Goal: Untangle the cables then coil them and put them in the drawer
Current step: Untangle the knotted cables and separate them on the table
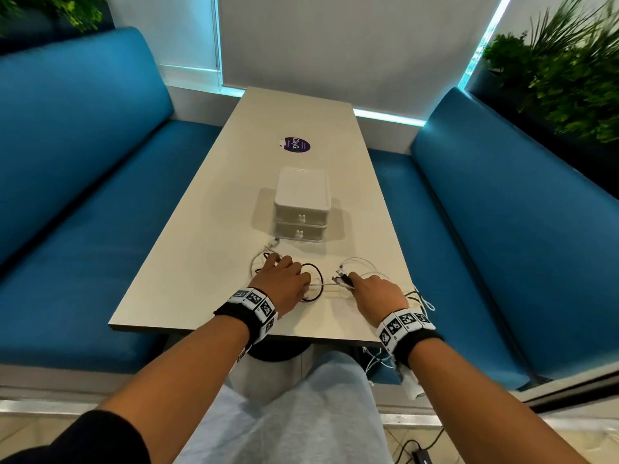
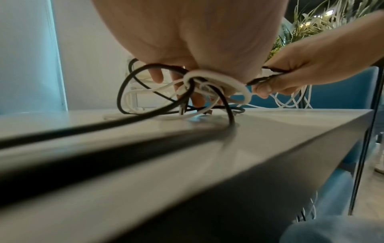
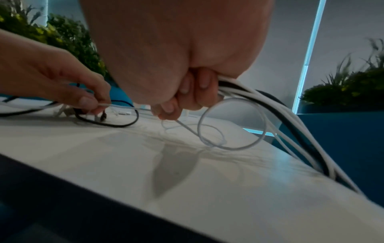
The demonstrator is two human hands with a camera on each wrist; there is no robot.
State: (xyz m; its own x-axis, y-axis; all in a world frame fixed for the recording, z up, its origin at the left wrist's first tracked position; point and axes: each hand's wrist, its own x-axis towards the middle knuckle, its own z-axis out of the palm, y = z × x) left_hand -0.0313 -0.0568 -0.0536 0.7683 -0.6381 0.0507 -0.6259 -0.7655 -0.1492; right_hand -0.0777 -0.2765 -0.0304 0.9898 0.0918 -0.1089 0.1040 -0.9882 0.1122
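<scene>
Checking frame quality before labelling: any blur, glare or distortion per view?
Head: sharp, wide-angle bending of the sofas, plants smeared at the corners. Left wrist: near black cable heavily blurred. Right wrist: dim, soft; hand shadow and window glare on the table.

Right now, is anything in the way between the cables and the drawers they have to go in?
Nothing lies on the table between the cables and the drawer box. But both drawers are shut, and the cables look tangled, gripped by the left hand and right hand.
</scene>
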